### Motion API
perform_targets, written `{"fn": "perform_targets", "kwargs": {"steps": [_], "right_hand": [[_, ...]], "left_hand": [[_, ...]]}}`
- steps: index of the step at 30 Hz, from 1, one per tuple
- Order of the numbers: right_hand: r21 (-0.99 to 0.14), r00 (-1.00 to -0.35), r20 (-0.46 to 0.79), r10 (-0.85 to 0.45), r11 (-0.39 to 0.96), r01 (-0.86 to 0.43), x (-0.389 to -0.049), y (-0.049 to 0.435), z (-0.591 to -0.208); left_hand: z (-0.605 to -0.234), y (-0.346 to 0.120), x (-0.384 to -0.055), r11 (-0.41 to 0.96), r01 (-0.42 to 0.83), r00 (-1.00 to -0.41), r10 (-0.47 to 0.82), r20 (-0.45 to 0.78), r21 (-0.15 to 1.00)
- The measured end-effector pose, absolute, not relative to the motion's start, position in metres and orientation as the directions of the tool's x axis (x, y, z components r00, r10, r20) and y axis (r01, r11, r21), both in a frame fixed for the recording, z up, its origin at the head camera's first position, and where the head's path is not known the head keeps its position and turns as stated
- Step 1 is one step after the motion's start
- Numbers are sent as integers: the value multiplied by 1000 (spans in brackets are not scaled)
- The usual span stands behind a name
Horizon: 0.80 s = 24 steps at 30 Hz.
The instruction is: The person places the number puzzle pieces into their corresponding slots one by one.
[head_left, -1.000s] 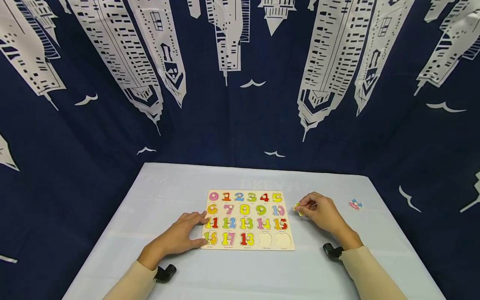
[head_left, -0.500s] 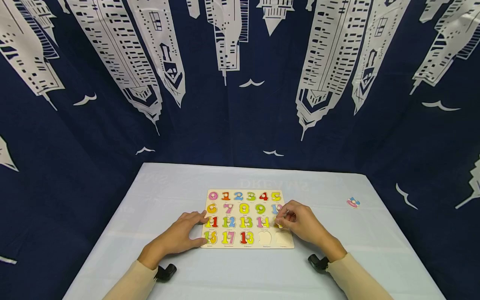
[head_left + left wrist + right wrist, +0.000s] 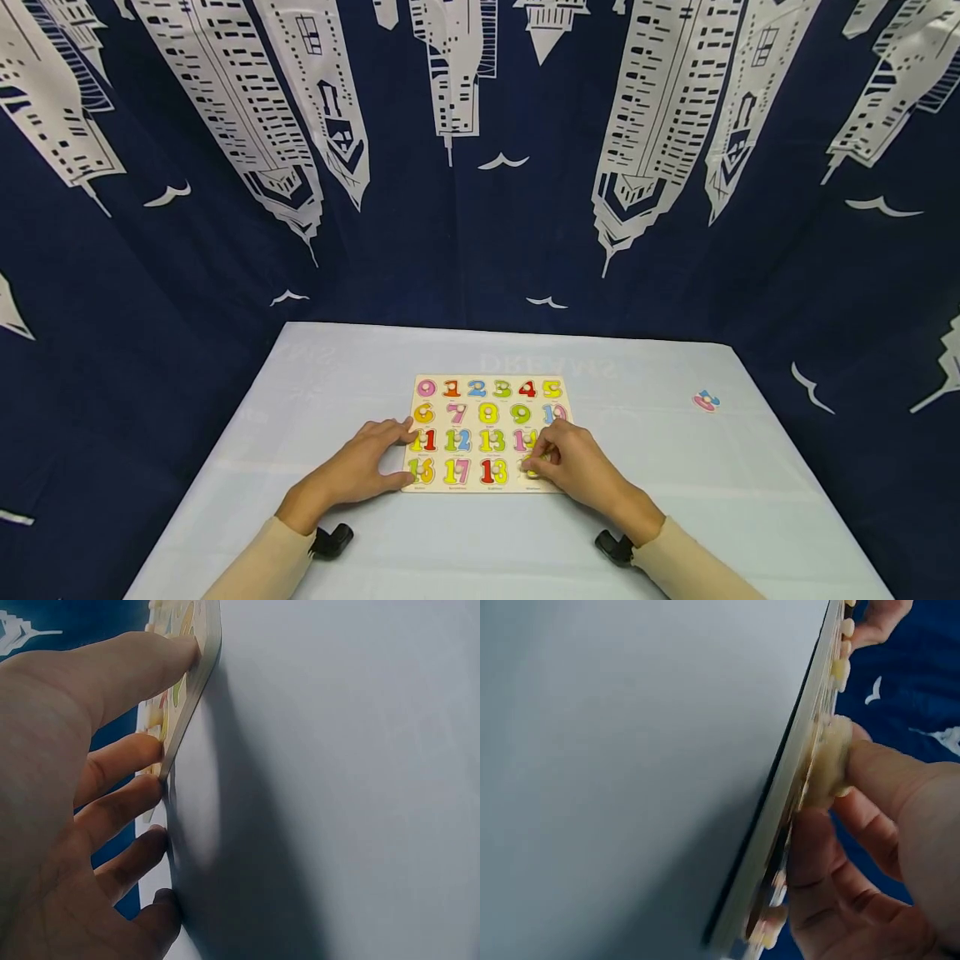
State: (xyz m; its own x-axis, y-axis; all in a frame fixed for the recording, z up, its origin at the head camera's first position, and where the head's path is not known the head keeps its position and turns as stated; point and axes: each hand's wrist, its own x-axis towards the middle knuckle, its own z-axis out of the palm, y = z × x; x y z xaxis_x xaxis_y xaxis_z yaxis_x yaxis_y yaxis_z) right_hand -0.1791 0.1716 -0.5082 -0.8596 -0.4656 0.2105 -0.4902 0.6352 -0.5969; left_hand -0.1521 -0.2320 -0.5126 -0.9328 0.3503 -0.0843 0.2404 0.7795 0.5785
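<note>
A wooden number puzzle board lies flat on the table, most of its slots filled with coloured knobbed number pieces. My left hand rests at its left edge, fingers spread; in the left wrist view the thumb lies on the board's face. Over the lower right of the board, my right hand pinches a yellowish number piece between thumb and fingers. That piece is at the bottom row's fourth slot, mostly hidden by the fingers. Whether it sits fully in the slot I cannot tell.
A loose pink and blue number piece lies on the white table to the right. Behind the table hangs a dark blue cloth printed with white buildings. Each wrist carries a small black camera.
My right hand has carried the yellowish piece leftward from beside the board, past the upper rows, to the bottom row. The left hand has stayed at the board's left edge.
</note>
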Motion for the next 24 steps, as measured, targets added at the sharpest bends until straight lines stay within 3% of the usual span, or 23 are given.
{"fn": "perform_targets", "kwargs": {"steps": [24], "right_hand": [[-538,-839,139,-525,671,-509,-173,165,-499]], "left_hand": [[-514,-233,-152,776,238,-935,345,-79,584]]}}
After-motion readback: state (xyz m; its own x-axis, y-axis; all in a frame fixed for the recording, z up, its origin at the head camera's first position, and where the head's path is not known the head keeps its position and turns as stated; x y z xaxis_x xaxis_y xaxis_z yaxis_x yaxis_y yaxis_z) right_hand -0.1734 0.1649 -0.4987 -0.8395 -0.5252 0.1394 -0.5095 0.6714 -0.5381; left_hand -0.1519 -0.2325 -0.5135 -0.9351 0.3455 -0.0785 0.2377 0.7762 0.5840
